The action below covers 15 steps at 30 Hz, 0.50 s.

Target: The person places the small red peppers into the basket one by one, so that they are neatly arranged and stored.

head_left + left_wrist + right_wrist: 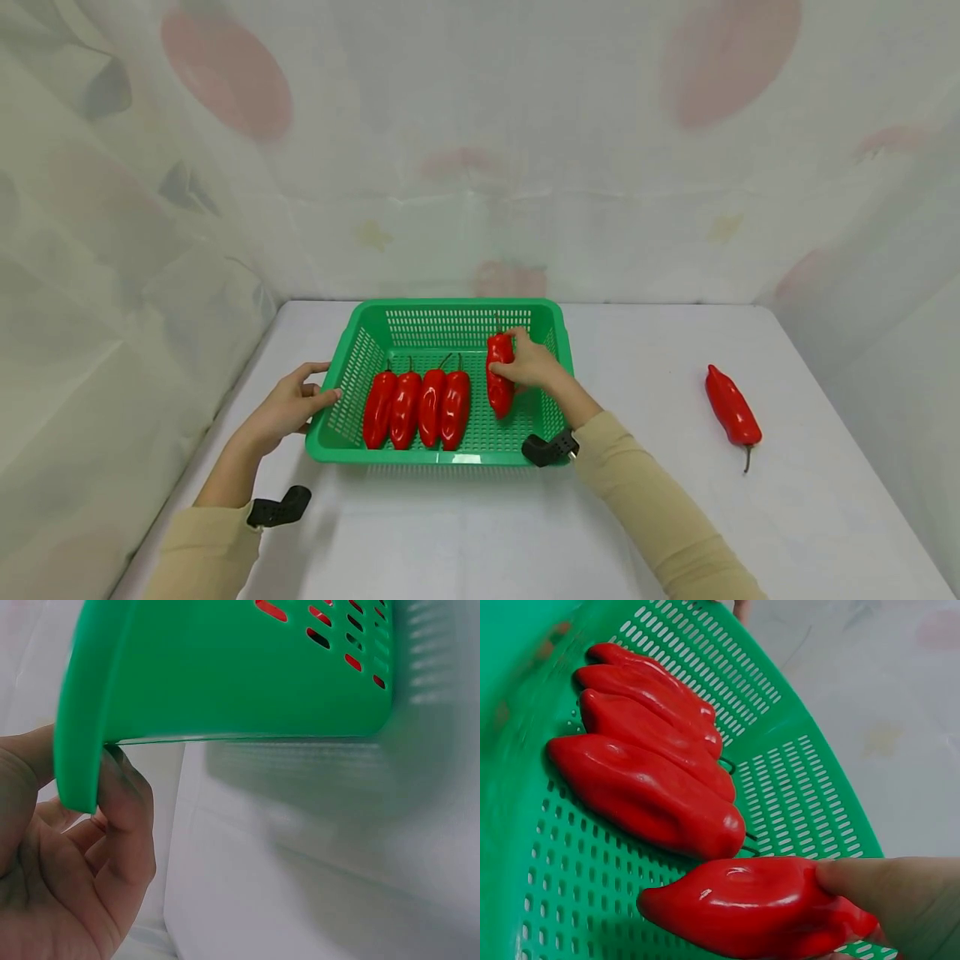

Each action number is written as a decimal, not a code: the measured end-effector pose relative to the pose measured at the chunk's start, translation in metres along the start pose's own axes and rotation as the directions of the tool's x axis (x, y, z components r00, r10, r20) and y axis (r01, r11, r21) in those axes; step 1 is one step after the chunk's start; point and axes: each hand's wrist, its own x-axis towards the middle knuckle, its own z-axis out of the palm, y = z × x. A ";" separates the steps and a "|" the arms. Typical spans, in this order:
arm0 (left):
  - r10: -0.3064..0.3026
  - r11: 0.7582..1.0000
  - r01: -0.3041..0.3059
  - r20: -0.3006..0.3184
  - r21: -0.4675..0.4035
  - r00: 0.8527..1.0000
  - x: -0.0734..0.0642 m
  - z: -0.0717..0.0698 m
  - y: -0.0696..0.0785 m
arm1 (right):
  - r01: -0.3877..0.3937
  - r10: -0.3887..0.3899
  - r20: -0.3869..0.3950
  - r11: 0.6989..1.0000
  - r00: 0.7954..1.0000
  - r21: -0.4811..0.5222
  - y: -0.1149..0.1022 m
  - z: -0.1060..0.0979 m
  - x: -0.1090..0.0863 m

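A green plastic basket [558,333] with slotted walls stands on the white table. My left hand [288,406] pinches its left rim, thumb on top and fingers curled under the edge, as the left wrist view shows. Over the basket's right part, my right hand [532,362] holds a red pepper [742,904] between thumb and fingers near its stem end, tip pointing toward me. Several red peppers [405,408] lie side by side in the basket's left half, stems toward the far wall. Part of the right fingers is hidden behind the held pepper.
Another red pepper [732,406] lies on the table [645,350] to the right of the basket, stem toward me. A pale patterned sheet [480,225] hangs behind the table and along both sides. Black cameras sit on both wrists.
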 end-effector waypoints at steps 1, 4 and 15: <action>-0.001 1.000 0.001 0.000 -0.001 1.000 0.000 0.000 0.000 | -0.004 0.004 0.004 1.000 1.000 0.004 0.000 0.000 0.001; -0.001 1.000 0.001 -0.001 -0.003 1.000 0.000 0.000 -0.001 | -0.013 0.013 0.019 1.000 1.000 0.025 0.000 0.002 0.003; 0.007 1.000 -0.006 0.013 -0.022 1.000 -0.003 -0.001 0.003 | -0.026 0.029 0.106 0.999 0.994 -0.030 0.004 0.006 0.011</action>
